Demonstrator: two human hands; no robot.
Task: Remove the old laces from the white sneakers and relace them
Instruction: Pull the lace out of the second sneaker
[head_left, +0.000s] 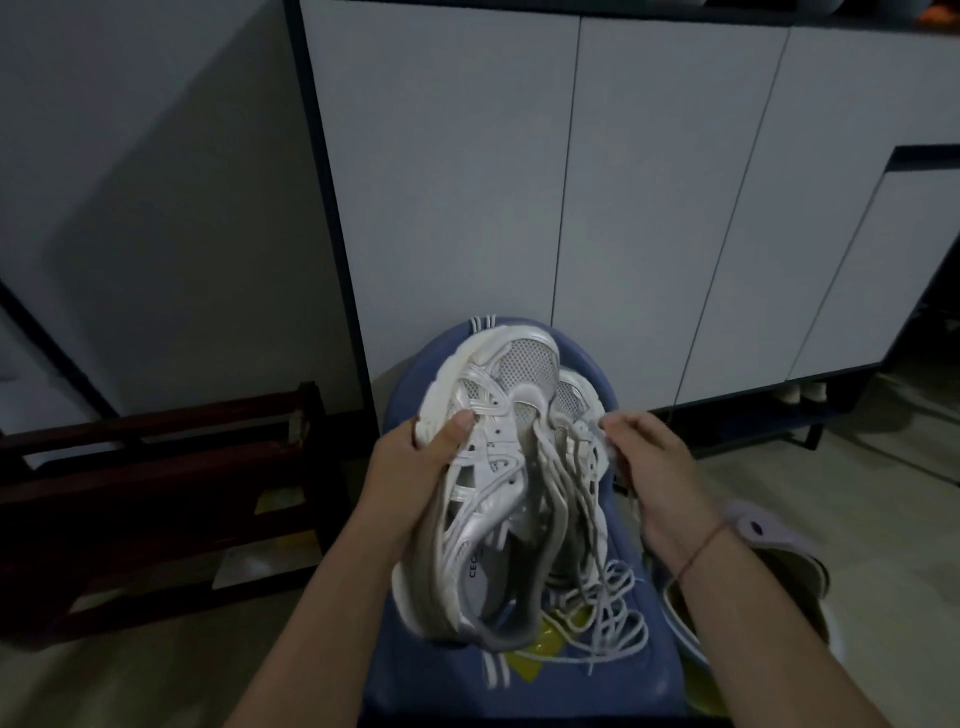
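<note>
Gripping from the left, the left hand (415, 462) curls round the side of the nearer white sneaker (493, 499), thumb pressed on its upper near the toe and fingers hidden under the sole. This sneaker is held up over the blue plastic seat (587, 358), toe pointing away and heel toward the person. A second sneaker (574, 397) lies just behind it on the right, touching it. Loose grey-white laces (602, 587) spill from between the two and trail down onto the seat. The right hand (657, 467), a thin cord round its wrist, has its fingertips closed together on the second sneaker's lace row; whether they hold a lace or the upper I cannot tell. Far left stands a dark wooden rack (156, 493), behind everything a white cabinet (467, 182), and on the floor at right a pale lilac clog (753, 525).
</note>
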